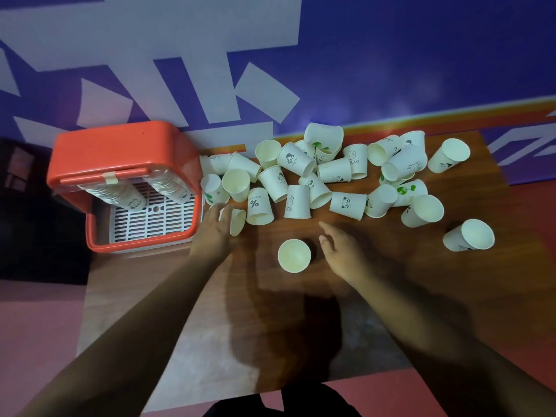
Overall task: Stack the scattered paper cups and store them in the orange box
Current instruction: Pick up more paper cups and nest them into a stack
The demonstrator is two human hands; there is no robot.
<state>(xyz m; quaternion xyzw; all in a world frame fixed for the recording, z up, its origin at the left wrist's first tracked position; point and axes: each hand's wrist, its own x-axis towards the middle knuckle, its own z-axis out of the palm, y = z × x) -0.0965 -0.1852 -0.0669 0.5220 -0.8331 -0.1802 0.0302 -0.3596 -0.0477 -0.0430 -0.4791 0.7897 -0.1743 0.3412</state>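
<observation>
Both forearms entered from the near edge, over the wooden table (391,296). Motion blur on both hands.

Upright cup (294,255): standing alone, mouth up, near the middle of the table, between the two hands.

Right hand (343,251): just right of the upright cup, not touching it. Fingers loosely spread and extended, nothing held.

Left hand (213,236): further forward, beside the box's right wall. Fingers stretched ahead, laid against a tipped cup (239,221) lying on its side. Blur and the hidden thumb prevented a verdict on whether it was gripped.

Scattered paper cups (349,204): a loose heap across the far half of the table, mostly on their sides, several overlapping or touching, with small printed cartoons. One lone cup (469,236) lay apart at the right.

Orange box (144,245): at the far left corner of the table, lid raised. Inside, on a white slotted tray (153,218), two cup stacks lay side by side, the left stack (120,195) and the right stack (171,185), both leaning back under the lid.

Behind: a blue-and-white patterned wall (421,55).
</observation>
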